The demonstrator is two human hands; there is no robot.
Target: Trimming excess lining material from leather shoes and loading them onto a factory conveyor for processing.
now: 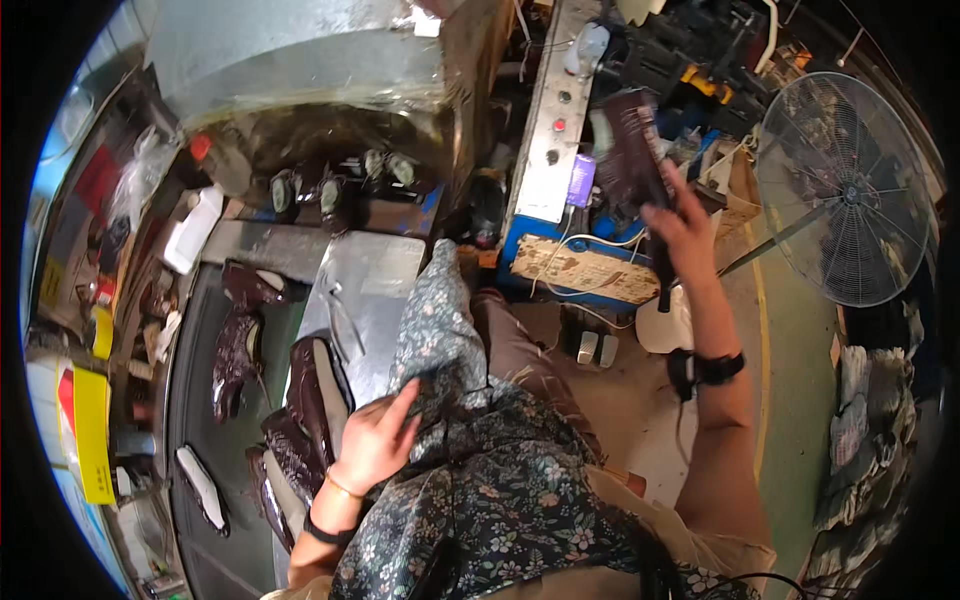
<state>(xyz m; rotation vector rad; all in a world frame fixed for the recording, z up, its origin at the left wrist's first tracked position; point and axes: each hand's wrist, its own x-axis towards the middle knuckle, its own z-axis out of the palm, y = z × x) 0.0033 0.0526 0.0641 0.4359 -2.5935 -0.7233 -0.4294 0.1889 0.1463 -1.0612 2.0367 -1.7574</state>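
Note:
My right hand (685, 225) is raised at the upper right and grips a dark brown boot (635, 140), blurred, with its shaft held up in front of a machine. My left hand (375, 440) holds nothing, its fingers apart and the index stretched out over my flowered apron (480, 500). Beside that hand, several glossy maroon boots (310, 390) lie at the edge of a dark conveyor belt (195, 350). More maroon pieces (238, 355) rest farther along the belt, and a single shoe-shaped piece with a pale face (203, 490) lies near its left edge.
A metal plate (385, 265) spans the belt's inner side, below a hooded machine (300, 60) with several shoes under it. A control panel (545, 170) with buttons stands ahead. At right are a large wire fan (850, 190) and stacked cloths (870, 430). Cables hang below the panel.

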